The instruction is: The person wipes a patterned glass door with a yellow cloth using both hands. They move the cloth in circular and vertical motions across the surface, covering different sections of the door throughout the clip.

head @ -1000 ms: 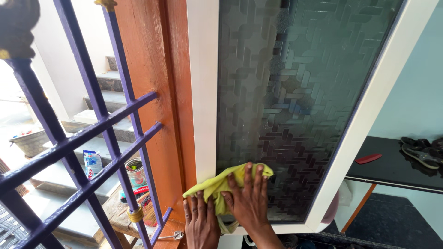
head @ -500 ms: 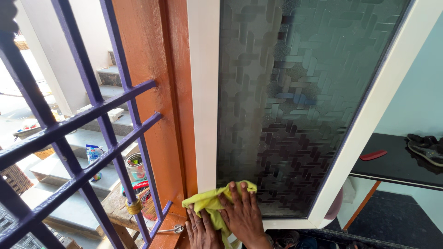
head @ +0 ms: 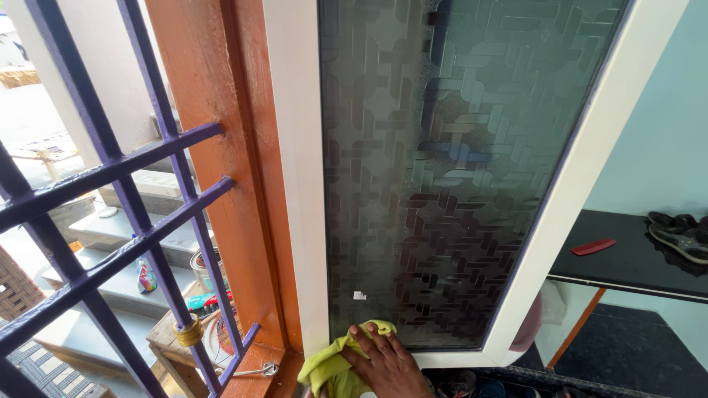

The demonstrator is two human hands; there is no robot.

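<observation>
My right hand [head: 383,361] lies flat on a yellow cloth [head: 326,368] and presses it against the bottom left corner of a patterned frosted glass pane [head: 442,184]. The pane sits in a white window frame [head: 295,184]. My fingers are spread over the cloth, which bunches out to the left of my hand. A small white speck [head: 359,295] sticks to the glass just above the cloth. My left hand is out of sight below the picture's edge.
An orange wooden post [head: 214,147] and a purple metal grille [head: 140,243] stand to the left, with stone steps, a tin can [head: 200,262] and packets outside. At the right, a black shelf [head: 627,269] carries a red comb [head: 594,246] and sandals [head: 678,236].
Both hands and the cloth slid down the glass toward the bottom corner. My left hand dropped out of view. The view shifted so the window sits further left.
</observation>
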